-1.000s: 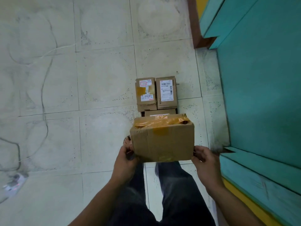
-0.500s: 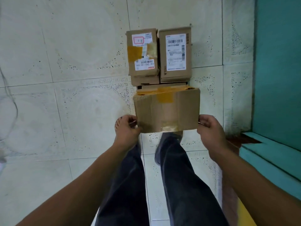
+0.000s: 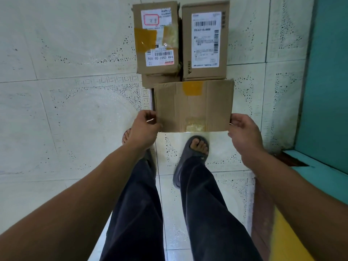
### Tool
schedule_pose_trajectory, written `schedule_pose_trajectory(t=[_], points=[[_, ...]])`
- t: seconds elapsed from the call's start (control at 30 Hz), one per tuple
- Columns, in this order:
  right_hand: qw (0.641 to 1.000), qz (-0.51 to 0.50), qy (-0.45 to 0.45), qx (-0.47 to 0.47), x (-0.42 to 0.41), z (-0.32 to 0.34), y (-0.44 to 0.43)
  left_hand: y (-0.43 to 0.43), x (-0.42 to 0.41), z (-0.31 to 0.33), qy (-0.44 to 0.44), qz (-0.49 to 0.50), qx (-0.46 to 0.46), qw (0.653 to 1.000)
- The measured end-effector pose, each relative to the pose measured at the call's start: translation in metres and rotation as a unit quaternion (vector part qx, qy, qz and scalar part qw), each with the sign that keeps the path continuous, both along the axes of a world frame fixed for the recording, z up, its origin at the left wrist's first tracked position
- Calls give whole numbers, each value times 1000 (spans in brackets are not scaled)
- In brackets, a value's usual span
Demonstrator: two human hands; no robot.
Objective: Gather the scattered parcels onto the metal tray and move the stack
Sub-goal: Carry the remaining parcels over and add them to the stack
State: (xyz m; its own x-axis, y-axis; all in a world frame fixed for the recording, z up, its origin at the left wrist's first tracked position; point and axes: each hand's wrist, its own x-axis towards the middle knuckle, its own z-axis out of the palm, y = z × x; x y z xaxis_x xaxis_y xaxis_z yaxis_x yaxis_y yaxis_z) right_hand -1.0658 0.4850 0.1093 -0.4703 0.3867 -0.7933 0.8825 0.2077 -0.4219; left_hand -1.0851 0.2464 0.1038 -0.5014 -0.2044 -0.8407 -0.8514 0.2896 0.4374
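I hold a brown cardboard parcel (image 3: 194, 106) with yellow tape low over the floor. My left hand (image 3: 145, 127) grips its left edge and my right hand (image 3: 243, 129) grips its right edge. Just beyond it, two labelled parcels lie side by side: a taped one (image 3: 156, 38) on the left and one with a barcode label (image 3: 205, 40) on the right. Another box (image 3: 160, 81) shows under the left one. A thin strip of the metal tray (image 3: 151, 98) peeks out at the held parcel's left; the rest is hidden.
The floor is pale tile (image 3: 66, 91). A teal wall or door (image 3: 329, 72) runs along the right, with a teal and yellow ledge (image 3: 301, 223) at the lower right. My feet in dark sandals (image 3: 192, 159) stand right behind the parcels.
I have stepped up to the stack and bent down. The held parcel has come lower and now sits right in front of the two labelled parcels.
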Motion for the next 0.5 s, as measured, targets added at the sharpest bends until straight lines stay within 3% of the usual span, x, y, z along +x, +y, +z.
schedule_pose_trajectory(t=[0.5], points=[[1000, 22, -8, -15, -8, 3, 4, 0, -8, 7, -15, 5, -1, 1000]])
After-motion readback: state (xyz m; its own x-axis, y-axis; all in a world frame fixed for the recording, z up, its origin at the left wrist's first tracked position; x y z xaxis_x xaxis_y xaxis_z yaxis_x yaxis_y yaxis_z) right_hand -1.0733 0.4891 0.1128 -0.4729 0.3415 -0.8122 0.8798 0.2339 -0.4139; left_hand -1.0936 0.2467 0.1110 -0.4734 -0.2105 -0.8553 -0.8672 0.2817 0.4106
